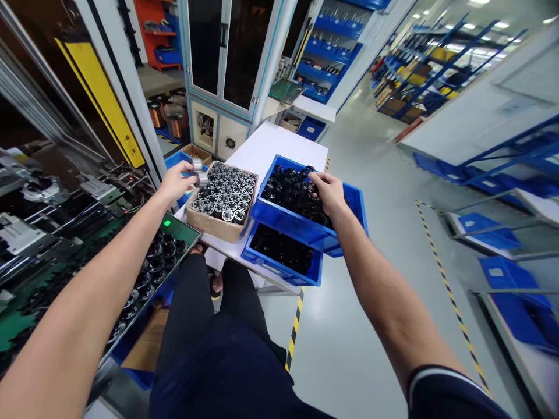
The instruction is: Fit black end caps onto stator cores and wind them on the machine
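My left hand (173,183) was closed on 2 silver cylinders (202,179), gripping them by the fingers at the left edge of a tan box (213,227). Inside that box, round parts with silver rims (227,215) stood packed in rows. My right hand (329,193) was down in a blue bin (290,220) to the right of the box, its bent fingertips among a heap of black parts (286,189); I could not tell whether they had hold of any. Both containers were on a white table (283,139). Nearer my legs, a lower blue bin (279,270) held more black pieces (279,244). On my left, a green tray (190,234) carried black round parts (157,265) near its edge.
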Demonstrator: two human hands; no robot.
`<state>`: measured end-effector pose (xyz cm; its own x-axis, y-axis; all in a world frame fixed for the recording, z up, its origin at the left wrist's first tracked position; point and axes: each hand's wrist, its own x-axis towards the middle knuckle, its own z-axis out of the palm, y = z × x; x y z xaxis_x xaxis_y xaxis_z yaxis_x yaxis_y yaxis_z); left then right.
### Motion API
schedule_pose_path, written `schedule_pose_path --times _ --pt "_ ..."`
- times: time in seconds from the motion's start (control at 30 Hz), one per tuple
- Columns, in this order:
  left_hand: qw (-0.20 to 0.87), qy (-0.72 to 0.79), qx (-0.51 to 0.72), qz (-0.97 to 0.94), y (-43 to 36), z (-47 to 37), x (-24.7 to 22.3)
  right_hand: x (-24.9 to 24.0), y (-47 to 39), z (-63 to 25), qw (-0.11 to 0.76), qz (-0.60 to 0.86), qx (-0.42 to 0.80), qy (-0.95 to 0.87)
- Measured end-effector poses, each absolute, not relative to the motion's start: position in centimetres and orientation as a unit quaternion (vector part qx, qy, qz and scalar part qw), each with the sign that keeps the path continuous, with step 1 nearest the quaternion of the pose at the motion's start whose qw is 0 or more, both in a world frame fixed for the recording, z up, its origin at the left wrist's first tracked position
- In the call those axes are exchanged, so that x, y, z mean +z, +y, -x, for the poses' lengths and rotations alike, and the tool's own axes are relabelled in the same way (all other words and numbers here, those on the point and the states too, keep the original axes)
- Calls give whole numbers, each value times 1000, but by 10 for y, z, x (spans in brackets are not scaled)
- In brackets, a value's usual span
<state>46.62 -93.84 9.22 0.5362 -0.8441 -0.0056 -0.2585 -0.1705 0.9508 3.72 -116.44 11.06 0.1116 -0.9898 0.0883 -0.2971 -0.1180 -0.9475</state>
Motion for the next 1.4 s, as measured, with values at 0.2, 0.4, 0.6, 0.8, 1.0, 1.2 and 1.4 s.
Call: schedule_pose_path --times 0.2,0.4,0.6,0.8,1.0,1.2,1.4 --pt "666 -269 -443 -537 -851 -391 109 143 -1147 -50 438 581 -438 528" --pt "736 -205 -449 -464 -746 -307 103 163 -1054 -69 479 664 -400 411" --pt "783 -166 -481 -357 -683 -244 113 153 -880 -75 344 854 -380 86" --pt "760 -171 -442 -446 -655 -217 114 152 -822 -92 317 882 -349 -18" --pt "732 -195 -443 -479 -659 -207 110 129 -835 -81 347 868 -354 20" --pt "707 -190 -448 -514 -686 -192 103 110 -846 -58 387 853 -342 73" --pt "699 -278 -440 -491 -696 -169 88 98 -854 -32 427 818 -382 58"
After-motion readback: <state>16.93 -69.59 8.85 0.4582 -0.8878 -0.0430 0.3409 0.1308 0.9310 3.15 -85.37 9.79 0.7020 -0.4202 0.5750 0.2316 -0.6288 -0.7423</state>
